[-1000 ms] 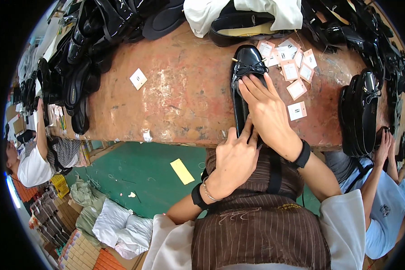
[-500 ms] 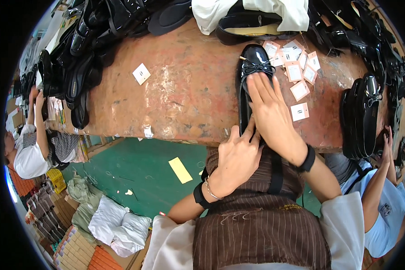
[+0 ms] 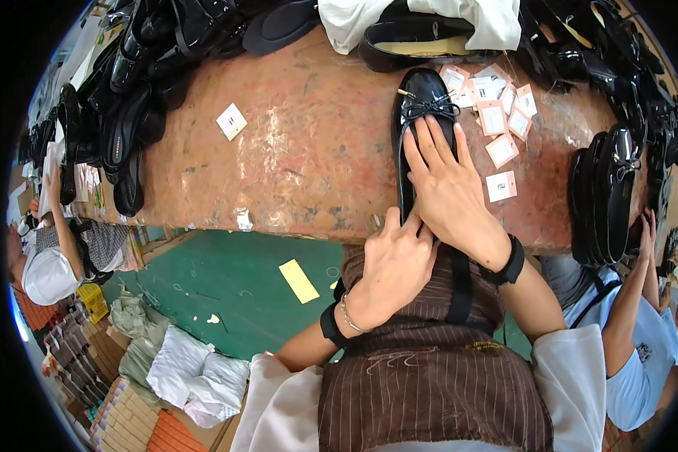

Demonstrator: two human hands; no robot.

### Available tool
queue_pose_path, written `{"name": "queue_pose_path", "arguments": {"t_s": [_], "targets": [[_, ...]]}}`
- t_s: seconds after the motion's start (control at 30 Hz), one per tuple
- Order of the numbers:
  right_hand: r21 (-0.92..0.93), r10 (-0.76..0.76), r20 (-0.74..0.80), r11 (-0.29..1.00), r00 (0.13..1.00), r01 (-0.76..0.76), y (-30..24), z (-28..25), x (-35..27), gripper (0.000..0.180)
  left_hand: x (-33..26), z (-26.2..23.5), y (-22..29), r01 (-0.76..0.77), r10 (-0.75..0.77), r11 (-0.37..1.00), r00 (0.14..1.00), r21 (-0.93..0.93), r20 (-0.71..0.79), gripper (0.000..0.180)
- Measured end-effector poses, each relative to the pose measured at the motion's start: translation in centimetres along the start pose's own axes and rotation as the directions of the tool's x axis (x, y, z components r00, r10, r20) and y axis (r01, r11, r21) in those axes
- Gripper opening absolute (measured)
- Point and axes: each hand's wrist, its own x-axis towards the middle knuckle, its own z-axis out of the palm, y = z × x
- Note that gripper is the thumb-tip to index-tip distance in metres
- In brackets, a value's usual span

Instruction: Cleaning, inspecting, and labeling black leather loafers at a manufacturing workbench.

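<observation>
- R hand [image 3: 456,184]: flat, fingers extended over upper of blk bow shoe [image 3: 420,81], tips just below bow [image 3: 429,110]; not closed round it.
- L hand [image 3: 401,260]: at heel end, fingers bent; grip or mere touch, can't tell.
- Shoe on table [image 3: 316,158], toe pointing away. Glossy, patent-look, rounded toe; thin bow w/ gold-col. tip.
- Wrists: blk bands [image 3: 514,260]; metal bracelet [image 3: 346,313] on L.
- Just R of shoe: loose wht/pink tags [image 3: 493,117], sq.-ish card; print too small to read.
- Well L: single wht tag [image 3: 231,121], dark mark.
- Tabletop worn, scuffed, red-brown.
- Far side: crumpled wht cloth [image 3: 343,26] partly over blk shoe w/ cream insole [image 3: 380,56].
- R edge: stacked blk shoes [image 3: 599,200], glossy.
- L: blk slide [image 3: 118,143], pale insole lettering, illegible.
- Apron [image 3: 429,392]: brown pinstripe, small yellow lettering [image 3: 486,346].
</observation>
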Motion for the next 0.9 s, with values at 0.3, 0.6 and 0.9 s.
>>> {"name": "queue_pose_path", "arguments": {"t_s": [0.3, 0.6, 0.9], "targets": [[0.03, 0.003, 0.013, 1.0, 1.0, -0.004, 1.3, 0.5, 2.5, 0.037, 0.0, -0.4, 0.7, -0.008, 0.007, 1.0, 0.995, -0.009, -0.098, 0.025], [-0.159, 0.122, -0.139, 0.977, 0.983, -0.144, 1.4, 1.6, 1.7, 0.03, 0.1, -0.2, 0.3, -0.036, 0.034, 0.999, 0.997, -0.022, -0.075, 0.03], [0.188, 0.009, 0.085, 0.982, 0.996, -0.025, -0.7, -1.9, -2.6, 0.062, 0.1, -0.5, 0.2, 0.01, -0.01, 0.999, 1.0, -0.05, 0.0, 0.028]]}}
